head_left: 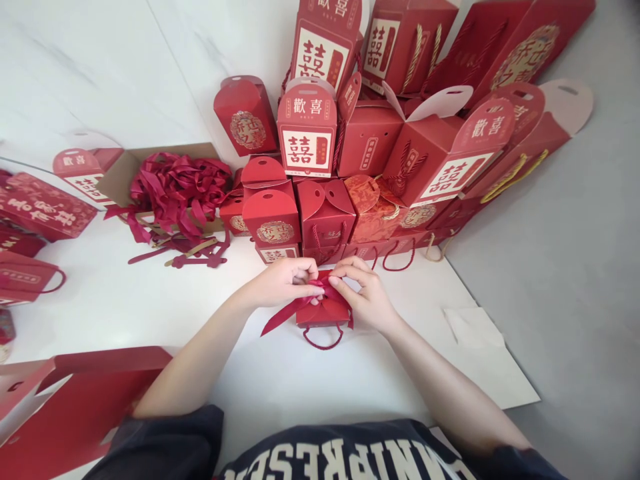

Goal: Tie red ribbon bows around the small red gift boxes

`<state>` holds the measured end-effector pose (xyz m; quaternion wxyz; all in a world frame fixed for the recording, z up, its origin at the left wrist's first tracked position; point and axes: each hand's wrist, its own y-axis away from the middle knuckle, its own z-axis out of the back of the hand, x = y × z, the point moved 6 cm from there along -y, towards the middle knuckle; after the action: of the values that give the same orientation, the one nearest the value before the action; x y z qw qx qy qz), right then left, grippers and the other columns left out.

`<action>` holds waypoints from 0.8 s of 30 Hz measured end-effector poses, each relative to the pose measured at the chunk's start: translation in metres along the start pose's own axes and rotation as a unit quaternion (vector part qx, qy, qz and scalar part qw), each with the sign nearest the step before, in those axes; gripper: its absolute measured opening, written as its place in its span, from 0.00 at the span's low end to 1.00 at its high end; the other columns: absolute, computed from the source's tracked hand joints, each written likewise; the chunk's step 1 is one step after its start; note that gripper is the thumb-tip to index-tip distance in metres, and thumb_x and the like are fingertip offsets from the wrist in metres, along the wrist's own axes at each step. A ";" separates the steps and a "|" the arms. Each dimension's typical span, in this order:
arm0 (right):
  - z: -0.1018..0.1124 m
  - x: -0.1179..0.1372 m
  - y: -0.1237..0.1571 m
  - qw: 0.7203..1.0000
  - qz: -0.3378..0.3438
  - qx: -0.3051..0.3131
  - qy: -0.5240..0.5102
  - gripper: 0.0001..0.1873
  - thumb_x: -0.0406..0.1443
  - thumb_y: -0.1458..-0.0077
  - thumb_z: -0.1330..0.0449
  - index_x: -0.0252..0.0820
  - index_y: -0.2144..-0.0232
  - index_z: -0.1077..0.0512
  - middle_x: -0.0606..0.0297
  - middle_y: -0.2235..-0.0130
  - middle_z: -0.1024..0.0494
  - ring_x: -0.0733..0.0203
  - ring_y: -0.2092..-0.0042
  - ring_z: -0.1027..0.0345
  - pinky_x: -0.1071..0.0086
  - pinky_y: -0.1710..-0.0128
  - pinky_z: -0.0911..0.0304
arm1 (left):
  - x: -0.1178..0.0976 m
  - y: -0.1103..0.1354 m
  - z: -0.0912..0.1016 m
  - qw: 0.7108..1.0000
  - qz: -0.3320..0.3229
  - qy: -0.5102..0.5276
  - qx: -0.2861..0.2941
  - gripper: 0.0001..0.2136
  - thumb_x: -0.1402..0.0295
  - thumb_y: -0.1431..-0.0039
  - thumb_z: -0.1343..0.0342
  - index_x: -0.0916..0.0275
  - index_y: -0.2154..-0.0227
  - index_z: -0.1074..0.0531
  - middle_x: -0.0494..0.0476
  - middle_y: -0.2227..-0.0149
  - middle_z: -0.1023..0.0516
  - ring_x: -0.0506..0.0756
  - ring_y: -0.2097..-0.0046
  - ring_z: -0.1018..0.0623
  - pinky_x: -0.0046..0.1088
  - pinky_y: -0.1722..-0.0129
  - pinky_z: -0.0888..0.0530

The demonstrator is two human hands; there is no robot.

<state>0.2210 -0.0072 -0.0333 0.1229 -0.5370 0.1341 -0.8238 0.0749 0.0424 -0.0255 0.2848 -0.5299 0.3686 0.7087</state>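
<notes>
Small red box [325, 315], centre frame on desk [245, 373]; left hand [287, 281] and right hand [369, 297] grips pinching its crimson ribbon [281, 318]. Stacked gift boxes [327, 212] crowd just above it; ribbon-filled carton [120, 175] upper left, large red box [95, 400] lower left.

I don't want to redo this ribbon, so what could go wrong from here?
The ribbon could slacken if the left hand or right hand slips, since the fingers of both are at the knot area.

The small red box might crease if the ribbon is pulled hard across its top.

The stacked boxes stand just beyond the hands, so a knock could topple some.
</notes>
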 end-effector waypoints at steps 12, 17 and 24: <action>-0.007 -0.001 0.002 0.996 0.084 0.003 -0.024 0.02 0.34 0.42 0.40 0.46 0.67 0.28 0.64 0.62 0.20 0.56 0.54 0.28 0.53 0.44 0.42 | -0.004 0.001 0.001 0.999 0.003 -0.010 0.044 0.09 0.63 0.37 0.47 0.63 0.68 0.36 0.59 0.64 0.20 0.55 0.60 0.20 0.33 0.58 0.26; -0.006 0.001 0.003 0.989 0.139 0.044 0.011 0.08 0.30 0.40 0.44 0.48 0.65 0.27 0.66 0.60 0.20 0.60 0.55 0.26 0.48 0.37 0.52 | -0.001 0.000 0.001 1.000 0.013 -0.003 0.027 0.10 0.61 0.36 0.48 0.63 0.68 0.36 0.56 0.69 0.21 0.53 0.64 0.20 0.29 0.63 0.27; -0.005 0.010 0.003 0.978 0.173 0.102 0.059 0.11 0.28 0.42 0.45 0.48 0.62 0.28 0.66 0.60 0.20 0.59 0.54 0.28 0.48 0.35 0.56 | -0.003 0.000 0.000 1.000 0.011 -0.025 0.002 0.10 0.61 0.38 0.47 0.62 0.69 0.37 0.52 0.71 0.24 0.51 0.68 0.21 0.28 0.65 0.28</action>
<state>0.2122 -0.0134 -0.0279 0.3095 -0.4411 0.1471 -0.8295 0.0760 0.0420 -0.0223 0.2865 -0.5074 0.3686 0.7243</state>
